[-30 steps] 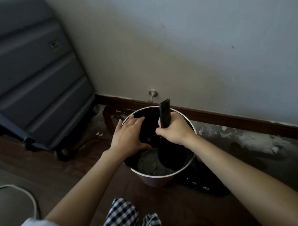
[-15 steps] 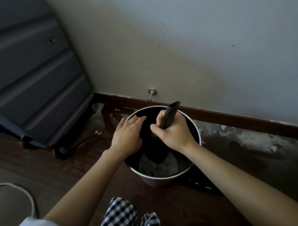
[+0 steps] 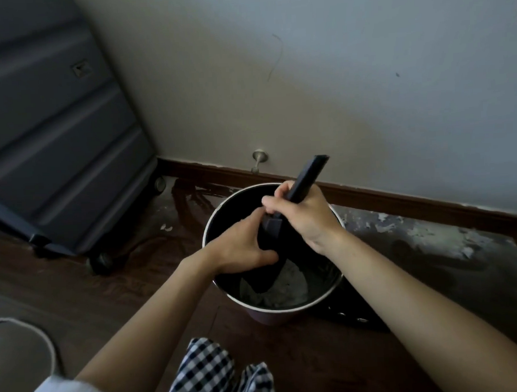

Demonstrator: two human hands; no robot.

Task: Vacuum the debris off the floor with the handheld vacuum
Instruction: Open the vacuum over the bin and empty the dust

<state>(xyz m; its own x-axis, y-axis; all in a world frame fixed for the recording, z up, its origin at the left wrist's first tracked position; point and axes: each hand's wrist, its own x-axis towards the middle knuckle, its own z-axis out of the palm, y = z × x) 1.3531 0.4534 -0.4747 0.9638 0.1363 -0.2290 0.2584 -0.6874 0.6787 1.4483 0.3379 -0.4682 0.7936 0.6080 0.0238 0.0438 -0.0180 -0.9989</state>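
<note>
A black vacuum part [image 3: 306, 176], with a narrow nozzle that widens into a dark body, is held slanting over a round bin [image 3: 205, 235] with a black liner. My right hand [image 3: 305, 220] grips the narrow nozzle, whose tip points up and to the right. My left hand [image 3: 239, 250] grips the wider dark body lower down, inside the bin's mouth. Grey dust and debris [image 3: 288, 286] lie at the bin's bottom. Pale debris flakes [image 3: 424, 233] litter the floor along the skirting board to the right.
A dark blue wheeled suitcase [image 3: 56, 145] leans in the corner at left. A metal door stop [image 3: 258, 158] sticks out of the wall. A black object with metal dots [image 3: 357, 317] lies behind the bin. A pale round thing [image 3: 21, 348] sits lower left, checked fabric [image 3: 214, 375] below.
The nozzle has tilted from upright to leaning right. My left hand has moved from the bin's edge onto the part's wide body. My right hand has shifted right with it.
</note>
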